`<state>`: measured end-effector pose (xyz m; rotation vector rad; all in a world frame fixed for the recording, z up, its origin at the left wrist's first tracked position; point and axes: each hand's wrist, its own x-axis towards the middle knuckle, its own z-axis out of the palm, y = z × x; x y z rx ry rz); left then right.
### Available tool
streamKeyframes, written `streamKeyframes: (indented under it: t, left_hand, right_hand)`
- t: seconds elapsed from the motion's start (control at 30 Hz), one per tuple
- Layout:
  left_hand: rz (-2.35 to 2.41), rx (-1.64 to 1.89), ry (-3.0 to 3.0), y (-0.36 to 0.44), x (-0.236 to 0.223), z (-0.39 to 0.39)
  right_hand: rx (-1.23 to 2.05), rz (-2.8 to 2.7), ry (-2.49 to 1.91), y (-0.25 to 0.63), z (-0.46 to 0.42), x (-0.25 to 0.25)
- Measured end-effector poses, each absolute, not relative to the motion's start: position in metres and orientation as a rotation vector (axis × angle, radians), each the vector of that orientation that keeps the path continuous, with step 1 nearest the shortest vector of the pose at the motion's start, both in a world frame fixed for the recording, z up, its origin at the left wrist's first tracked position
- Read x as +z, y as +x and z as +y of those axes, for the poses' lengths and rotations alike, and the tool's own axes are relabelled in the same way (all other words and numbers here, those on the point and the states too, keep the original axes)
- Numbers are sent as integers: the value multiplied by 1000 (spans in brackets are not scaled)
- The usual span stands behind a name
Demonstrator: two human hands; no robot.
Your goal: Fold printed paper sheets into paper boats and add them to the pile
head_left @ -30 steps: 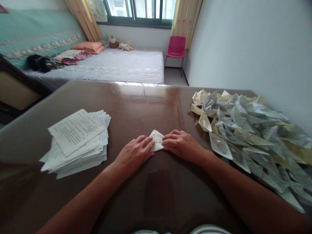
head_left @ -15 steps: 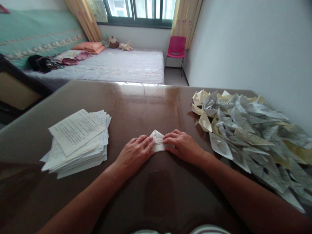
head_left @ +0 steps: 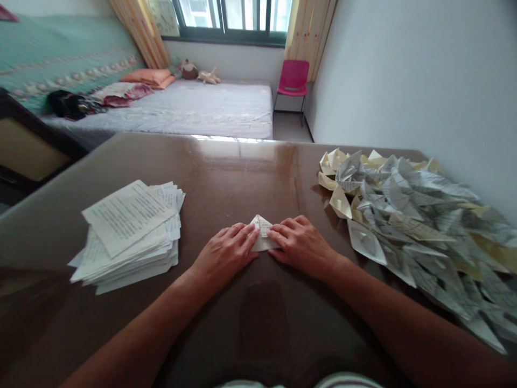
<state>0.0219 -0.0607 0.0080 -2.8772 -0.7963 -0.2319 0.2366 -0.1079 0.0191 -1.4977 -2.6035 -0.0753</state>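
A small folded sheet of paper with print on it lies on the brown table, its pointed top facing away from me. My left hand grips its left side, fingers close together on top and thumb at the lower edge. On the right side my right hand holds it the same way, fingertips pressing on the printed flap. Both hands cover the paper's side corners.
A stack of printed sheets rests on the table to the left. Heaped folded paper boats cover the right side by the wall. Beyond the table are a bed and a pink chair.
My right hand's fingers have shifted slightly left over the folded paper. My left hand's fingertips have slid a little inward. The paper stays in place.
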Motion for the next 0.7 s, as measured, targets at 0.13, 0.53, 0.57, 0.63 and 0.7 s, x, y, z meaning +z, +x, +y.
streamKeyframes:
  t: [0.13,0.53,0.57,0.63,0.7]
  left_hand:
    - [-804,-227,-2877,22,8,-62]
    - [-752,-171,-2891,20,10,-59]
    - [-761,-172,-2894,21,11,-59]
    - [-779,-179,-2893,21,11,-60]
    - [-788,-180,-2889,22,12,-60]
  right_hand:
    - [-104,-2604,-1528,235,-106,18]
    - [199,-2649,-1520,248,-106,28]
    - [177,-2657,-1514,246,-106,26]
    - [116,-2674,-1502,243,-106,23]
    - [80,-2681,-1490,241,-106,22]
